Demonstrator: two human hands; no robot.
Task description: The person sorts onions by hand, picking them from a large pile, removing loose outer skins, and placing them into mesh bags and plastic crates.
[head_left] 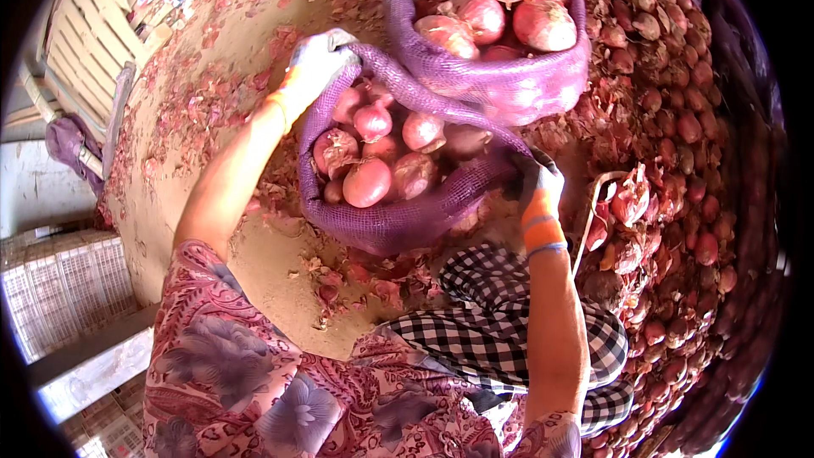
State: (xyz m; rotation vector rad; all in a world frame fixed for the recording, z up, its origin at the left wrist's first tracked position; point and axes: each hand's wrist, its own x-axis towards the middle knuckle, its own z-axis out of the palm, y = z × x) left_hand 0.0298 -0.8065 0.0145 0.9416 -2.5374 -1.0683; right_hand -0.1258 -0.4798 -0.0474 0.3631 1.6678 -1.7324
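Observation:
A purple mesh sack point(386, 225) stands in front of me, its mouth pulled wide, with several red onions point(368, 182) inside. My left hand point(314, 68), in an orange glove with grey fingers, is closed on the rolled rim at the far left. On the right side of the mouth, my right hand point(541, 182), in a glove with dark fingers and an orange cuff, grips the rim too. Just beyond stands a second purple mesh sack point(526, 85), filled to the top with larger red onions point(545, 24).
A big heap of onions point(678, 119) runs down the right side. By my right arm a thin curved handle point(593, 212) rises beside loose onions. Dry onion skins litter the floor point(220, 59). Wooden slats point(89, 30) and plastic crates point(72, 288) stand on the left.

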